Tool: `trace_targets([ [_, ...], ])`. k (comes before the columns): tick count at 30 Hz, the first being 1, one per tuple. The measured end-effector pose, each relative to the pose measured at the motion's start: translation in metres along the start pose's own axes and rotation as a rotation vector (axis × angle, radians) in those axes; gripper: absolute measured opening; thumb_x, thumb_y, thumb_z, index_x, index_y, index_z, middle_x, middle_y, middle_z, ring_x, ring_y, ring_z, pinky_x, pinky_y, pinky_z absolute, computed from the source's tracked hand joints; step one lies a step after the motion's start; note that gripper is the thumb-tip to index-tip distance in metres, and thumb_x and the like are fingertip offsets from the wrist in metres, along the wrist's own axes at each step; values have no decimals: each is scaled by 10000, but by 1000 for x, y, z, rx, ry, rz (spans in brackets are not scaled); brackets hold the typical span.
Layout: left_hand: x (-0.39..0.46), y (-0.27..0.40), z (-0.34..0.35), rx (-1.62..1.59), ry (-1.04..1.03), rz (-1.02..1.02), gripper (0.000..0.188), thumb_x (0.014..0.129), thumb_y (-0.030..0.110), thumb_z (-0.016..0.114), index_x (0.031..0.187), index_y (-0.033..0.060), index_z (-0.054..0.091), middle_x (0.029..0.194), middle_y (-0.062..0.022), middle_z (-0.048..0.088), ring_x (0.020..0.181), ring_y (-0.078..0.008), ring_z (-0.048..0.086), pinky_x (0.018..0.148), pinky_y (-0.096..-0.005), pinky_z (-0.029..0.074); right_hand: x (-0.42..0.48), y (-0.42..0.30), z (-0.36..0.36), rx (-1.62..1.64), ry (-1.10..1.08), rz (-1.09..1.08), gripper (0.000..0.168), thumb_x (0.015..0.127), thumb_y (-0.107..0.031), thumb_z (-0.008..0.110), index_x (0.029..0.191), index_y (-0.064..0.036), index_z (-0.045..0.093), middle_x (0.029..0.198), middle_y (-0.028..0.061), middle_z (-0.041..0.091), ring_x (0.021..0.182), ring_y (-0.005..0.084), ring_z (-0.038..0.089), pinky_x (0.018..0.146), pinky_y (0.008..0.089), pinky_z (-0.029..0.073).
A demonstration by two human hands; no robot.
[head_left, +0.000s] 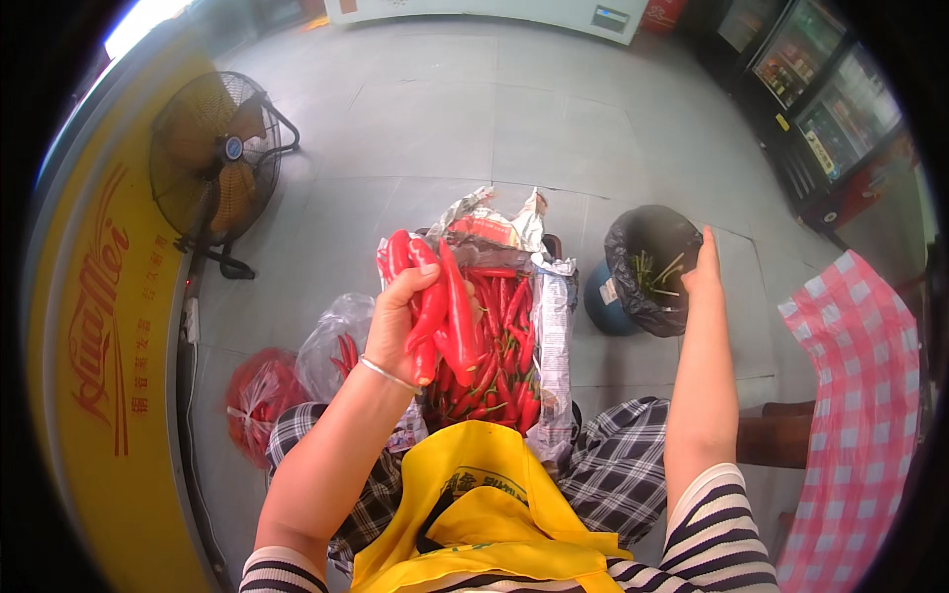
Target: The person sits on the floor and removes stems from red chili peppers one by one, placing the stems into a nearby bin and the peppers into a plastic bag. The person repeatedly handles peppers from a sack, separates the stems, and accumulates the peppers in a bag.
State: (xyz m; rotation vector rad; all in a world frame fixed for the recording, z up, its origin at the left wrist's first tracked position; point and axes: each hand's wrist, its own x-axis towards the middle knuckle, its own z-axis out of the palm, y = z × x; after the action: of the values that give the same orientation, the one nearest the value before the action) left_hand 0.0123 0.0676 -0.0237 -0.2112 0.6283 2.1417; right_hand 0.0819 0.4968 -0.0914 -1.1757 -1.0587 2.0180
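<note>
My left hand (391,326) grips several large red chili peppers (458,326) above a newspaper-lined container. Stemless ends show on some of them. Below, more red chili peppers (508,348), many with green stems, fill the container between my knees. Crumpled newspaper (552,341) covers its sides and far end. Off to the right, my right hand (703,268) is at the near rim of a blue bin (609,300), seen edge-on with straight fingers and the thumb apart. Nothing shows in it. Green stems (652,278) lie inside the bin's black plastic bag (626,233).
Left of the container are a clear plastic bag (326,333) with chilies and a tied red bag (259,400). A floor fan (230,156) stands by a yellow counter (118,296). At right are a checkered tablecloth (852,415) and glass-door fridges (815,96).
</note>
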Motion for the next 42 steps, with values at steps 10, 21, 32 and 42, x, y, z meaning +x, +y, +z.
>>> trace_targets([
  [10,-13,45,9,146,93,325,268,746,237,545,840,-13,523,739,-128,568,683,-238,566,647,-343,482,-55,-8,54,-420,-14,-300,475,793,-245,557,1228,-108,422,1274,92,389,1178,259,344,932,433,302],
  [21,-71,132,-10,798,128,940,269,680,75,581,927,-11,520,761,-89,568,662,-176,567,601,-293,478,-131,-1,85,-707,-185,-582,362,792,-173,527,1138,-70,512,1113,110,492,968,168,480,823,292,396],
  [32,-13,49,-256,1139,484,14,378,566,65,717,904,15,555,762,-38,573,666,-147,555,616,-273,457,-162,23,95,-1045,-555,-798,255,797,-57,506,1043,4,534,1197,105,452,945,181,543,780,275,448],
  [42,9,27,-330,1113,729,62,553,579,204,795,965,-49,491,831,-107,577,708,-185,581,610,-301,491,-168,91,94,-1443,-1171,-661,274,776,-134,531,1032,-36,523,1047,136,514,915,261,539,785,341,440],
])
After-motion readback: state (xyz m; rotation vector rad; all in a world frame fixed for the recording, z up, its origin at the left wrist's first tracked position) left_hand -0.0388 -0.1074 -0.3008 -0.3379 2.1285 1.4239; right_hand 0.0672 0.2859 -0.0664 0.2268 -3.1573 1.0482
